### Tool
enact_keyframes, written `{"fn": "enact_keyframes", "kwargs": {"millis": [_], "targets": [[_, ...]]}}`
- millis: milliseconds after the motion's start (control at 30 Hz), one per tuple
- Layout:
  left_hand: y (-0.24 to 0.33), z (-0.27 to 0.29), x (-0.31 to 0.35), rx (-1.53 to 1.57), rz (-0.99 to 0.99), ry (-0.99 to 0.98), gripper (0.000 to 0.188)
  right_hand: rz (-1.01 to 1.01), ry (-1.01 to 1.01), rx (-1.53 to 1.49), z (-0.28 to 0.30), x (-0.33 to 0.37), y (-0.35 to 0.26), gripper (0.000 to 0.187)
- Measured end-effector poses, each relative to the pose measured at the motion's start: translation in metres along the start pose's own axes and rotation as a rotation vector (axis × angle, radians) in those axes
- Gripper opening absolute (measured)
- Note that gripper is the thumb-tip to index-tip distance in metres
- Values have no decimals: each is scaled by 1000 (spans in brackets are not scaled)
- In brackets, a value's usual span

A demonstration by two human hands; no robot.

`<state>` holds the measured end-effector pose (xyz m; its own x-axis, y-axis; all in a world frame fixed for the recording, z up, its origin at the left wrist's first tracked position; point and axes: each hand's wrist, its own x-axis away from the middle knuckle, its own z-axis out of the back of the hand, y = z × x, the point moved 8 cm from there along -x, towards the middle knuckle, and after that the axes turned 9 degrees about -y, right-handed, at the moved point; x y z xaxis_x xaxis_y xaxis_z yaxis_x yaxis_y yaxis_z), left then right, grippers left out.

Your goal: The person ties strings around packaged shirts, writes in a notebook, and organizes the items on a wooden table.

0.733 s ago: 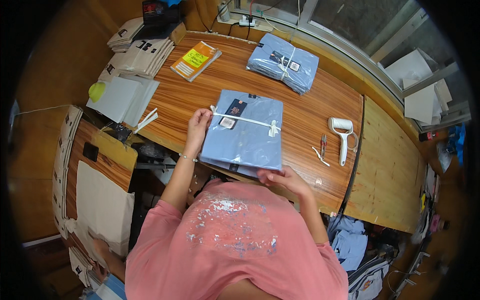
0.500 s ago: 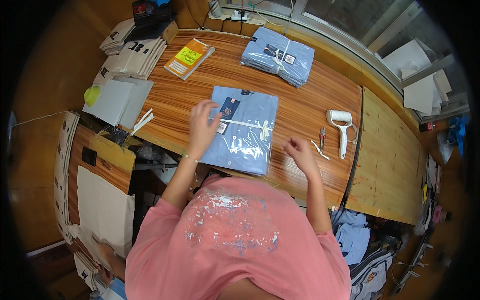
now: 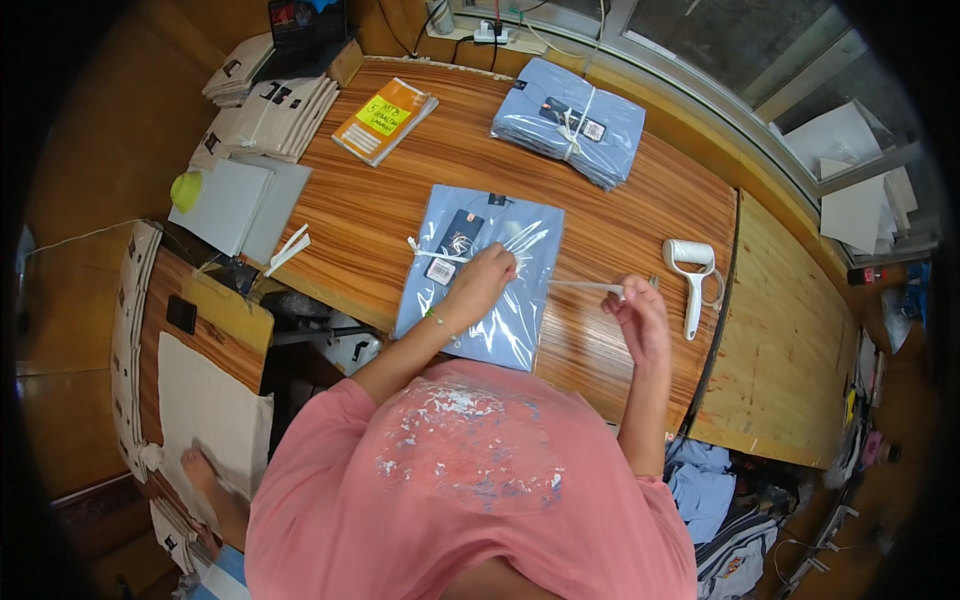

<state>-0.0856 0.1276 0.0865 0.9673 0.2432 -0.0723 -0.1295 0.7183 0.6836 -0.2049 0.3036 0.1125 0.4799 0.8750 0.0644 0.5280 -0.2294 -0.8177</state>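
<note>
A flat stack of folded light-blue shirts in clear plastic (image 3: 500, 335), with a dark hang tag (image 3: 458, 235), lies in front of me on the wood-grain table. A white ribbon (image 3: 440, 255) crosses it, with a small tied end at its left edge. My left hand (image 3: 485, 285) rests on the middle of the package, its fingers closed where the ribbon runs beneath them. Right of the package, my right hand (image 3: 642, 315) is closed on the ribbon's other end, pulled out taut over the table. Small snips (image 3: 655, 283) lie partly hidden behind that hand.
A tied bundle of blue shirts (image 3: 570, 120) sits at the back, an orange notebook (image 3: 385, 120) to its left. On the right lies a white lint roller (image 3: 692, 285). Beige folded goods (image 3: 285, 110) are stacked at far left. Another person's hand (image 3: 198, 468) touches beige cloth at lower left.
My left hand has moved right onto the middle of the package. My right hand has moved slightly right and now holds the ribbon stretched out. The bow at the package's right side no longer shows there.
</note>
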Motion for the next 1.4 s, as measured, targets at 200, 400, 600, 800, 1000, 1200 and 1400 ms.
{"fn": "enact_keyframes", "kwargs": {"millis": [200, 400, 600, 800, 1000, 1200, 1400], "targets": [[-6, 74, 15, 458, 192, 244, 16, -183, 200, 803, 19, -4, 63, 30], [-125, 197, 86, 485, 228, 930, 10, -428, 11, 891, 8, -1, 130, 32], [-167, 282, 144, 581, -10, 1482, 11, -365, 210, 309, 38, 10, 116, 27], [-120, 281, 147, -76, -48, 1436, 15, 32, 40, -727, 51, 27, 78, 62], [-178, 205, 105, -565, 432, 691, 34, 151, 239, -198, 56, 20, 82, 64], [-157, 141, 71, -662, 645, 115, 55, 198, 386, -520, 88, 27, 67, 52], [-108, 72, 34, 186, 113, -123, 20, 44, 506, -168, 97, 33, 58, 55]]}}
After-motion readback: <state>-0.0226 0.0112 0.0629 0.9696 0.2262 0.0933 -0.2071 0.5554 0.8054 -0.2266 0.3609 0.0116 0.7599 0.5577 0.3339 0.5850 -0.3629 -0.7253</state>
